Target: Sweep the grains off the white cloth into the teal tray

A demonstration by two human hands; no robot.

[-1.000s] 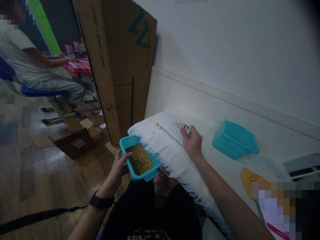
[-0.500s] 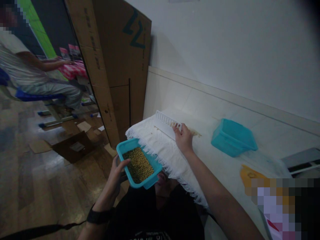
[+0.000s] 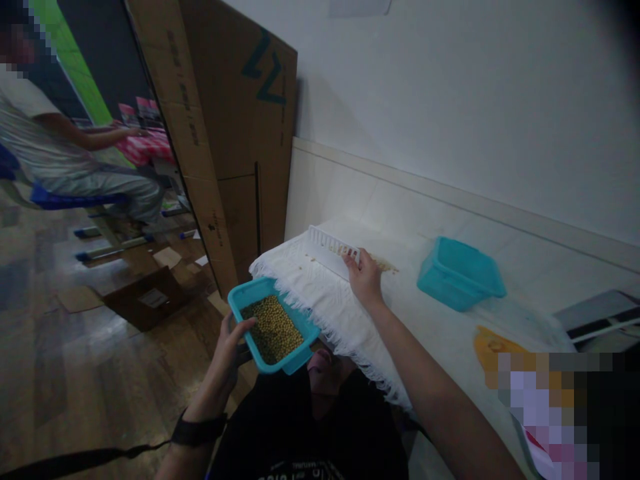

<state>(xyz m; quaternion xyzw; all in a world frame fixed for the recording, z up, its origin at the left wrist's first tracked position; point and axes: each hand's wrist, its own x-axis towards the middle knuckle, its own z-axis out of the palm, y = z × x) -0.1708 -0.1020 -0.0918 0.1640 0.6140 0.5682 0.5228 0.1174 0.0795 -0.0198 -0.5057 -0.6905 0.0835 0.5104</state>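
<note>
My left hand (image 3: 231, 350) grips the side of a turquoise plastic bin (image 3: 295, 365), thumb over the rim. Yellowish beans (image 3: 276, 327) fill its lower part, with darker green ones along one side. The bin is held at the near edge of a white fringed cloth (image 3: 325, 290). On that cloth, my right hand (image 3: 367, 280) pinches the right end of a long white slotted plastic piece (image 3: 325, 253), standing on its edge. A few loose pale bits lie in front of it. Behind it, partly hidden by my hand, is a small spread of pale grains (image 3: 386, 265).
A second turquoise bin (image 3: 445, 283) stands to the right on the white table. An orange packet (image 3: 495, 343) lies nearer. A tall cardboard box (image 3: 235, 100) rises at the left. Beyond it a person (image 3: 65, 140) sits on a blue chair. An opened carton (image 3: 145, 297) lies on the floor.
The view has shifted slightly. The white slotted piece is still in my right hand, and the loose bits before it lie a little differently. My left hand keeps holding the bin.
</note>
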